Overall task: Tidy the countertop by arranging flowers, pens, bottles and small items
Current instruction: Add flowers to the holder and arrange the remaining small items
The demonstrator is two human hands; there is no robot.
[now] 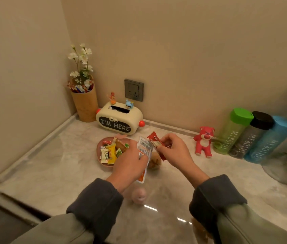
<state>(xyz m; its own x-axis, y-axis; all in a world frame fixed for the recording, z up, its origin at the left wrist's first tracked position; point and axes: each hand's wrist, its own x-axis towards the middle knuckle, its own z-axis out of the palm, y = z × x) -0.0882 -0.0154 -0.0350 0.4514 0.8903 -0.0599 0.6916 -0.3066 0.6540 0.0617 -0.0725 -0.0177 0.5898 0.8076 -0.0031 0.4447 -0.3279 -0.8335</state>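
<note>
Hands, two, both busy above the middle of the countertop [51, 164]. Left hand [130, 161]: fingers curled, gripping a white barcoded packet [144, 148] over the right rim of a pink dish [98, 150] that is filled with wrapped candies [111, 152]. Right hand [174, 150]: thumb and fingertips pinching a red packet [155, 140], which touches the white one. Back left corner: bamboo cup [86, 106] with white flowers [82, 57], and a cream tissue box [119, 118] just beside it. Back edge, right: red bear figure [204, 141], green bottle [230, 131], grey bottle [250, 136], blue bottle [269, 140], side by side.
</note>
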